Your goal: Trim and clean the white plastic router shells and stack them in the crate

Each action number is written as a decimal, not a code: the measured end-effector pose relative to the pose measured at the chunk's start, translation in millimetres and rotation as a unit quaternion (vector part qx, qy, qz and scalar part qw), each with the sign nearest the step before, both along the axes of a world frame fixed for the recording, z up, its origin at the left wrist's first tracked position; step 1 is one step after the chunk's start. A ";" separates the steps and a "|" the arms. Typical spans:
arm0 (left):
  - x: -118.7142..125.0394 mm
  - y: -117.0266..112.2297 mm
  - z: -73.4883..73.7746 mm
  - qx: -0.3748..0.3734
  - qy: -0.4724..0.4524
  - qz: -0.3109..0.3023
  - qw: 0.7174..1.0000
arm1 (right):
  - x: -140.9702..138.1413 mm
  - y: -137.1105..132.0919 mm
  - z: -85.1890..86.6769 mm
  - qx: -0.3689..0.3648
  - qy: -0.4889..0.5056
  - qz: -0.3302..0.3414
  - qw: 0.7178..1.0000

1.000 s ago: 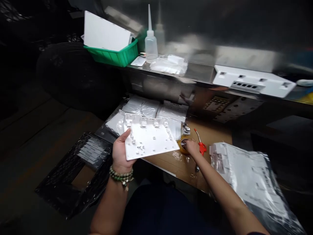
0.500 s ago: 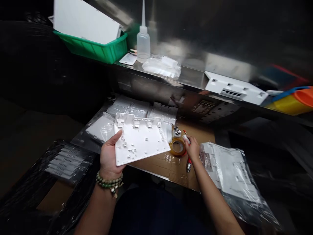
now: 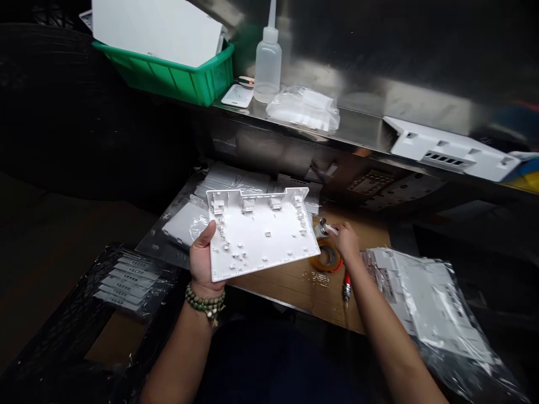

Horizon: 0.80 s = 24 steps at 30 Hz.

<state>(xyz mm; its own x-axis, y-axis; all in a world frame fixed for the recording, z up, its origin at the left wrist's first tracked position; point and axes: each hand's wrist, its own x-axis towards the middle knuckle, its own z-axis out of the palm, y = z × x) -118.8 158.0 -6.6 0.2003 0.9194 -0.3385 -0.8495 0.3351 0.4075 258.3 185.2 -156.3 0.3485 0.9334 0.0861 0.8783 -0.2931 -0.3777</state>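
Observation:
My left hand [image 3: 203, 259] grips the left edge of a white plastic panel [image 3: 263, 233] with small clips and ribs on its upper face, holding it level above a cardboard sheet [image 3: 314, 286]. My right hand [image 3: 346, 239] is closed on a small white object just right of the panel, over a roll of brown tape [image 3: 326, 258] and beside a small metal piece [image 3: 322, 226]. A red-handled tool [image 3: 346, 280] lies under my right wrist. A bead bracelet is on my left wrist.
Bagged white plastic parts lie behind the panel [image 3: 236, 182] and at right [image 3: 425, 303]. A steel shelf [image 3: 362, 132] carries a green bin [image 3: 168, 73], a squeeze bottle [image 3: 268, 59], a plastic bag [image 3: 303, 109] and a white housing [image 3: 452, 151]. A black crate [image 3: 105, 292] sits lower left.
My right hand moved from the tape roll and red tool to a small white object and lifted slightly. The panel in my left hand shifted a little right and up; the camera moved.

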 end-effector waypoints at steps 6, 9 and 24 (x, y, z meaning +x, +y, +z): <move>19.7 2.5 9.0 -0.026 -0.009 -0.001 1.000 | -105.0 -69.0 97.5 0.242 0.208 0.085 0.944; 40.0 -2.9 14.9 -0.027 -0.011 -0.018 0.999 | -175.1 -105.0 141.7 0.244 0.265 0.271 0.892; 79.0 -33.0 17.6 0.046 -0.045 0.032 0.997 | -155.9 -128.7 156.9 0.282 0.203 0.356 0.867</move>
<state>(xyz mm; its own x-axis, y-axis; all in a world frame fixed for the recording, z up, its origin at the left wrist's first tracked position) -39.8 125.0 11.0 0.1657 0.9575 -0.2359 -0.9029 0.2435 0.3542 102.4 56.5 0.6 -0.1894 0.7738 0.6045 0.5215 0.6009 -0.6058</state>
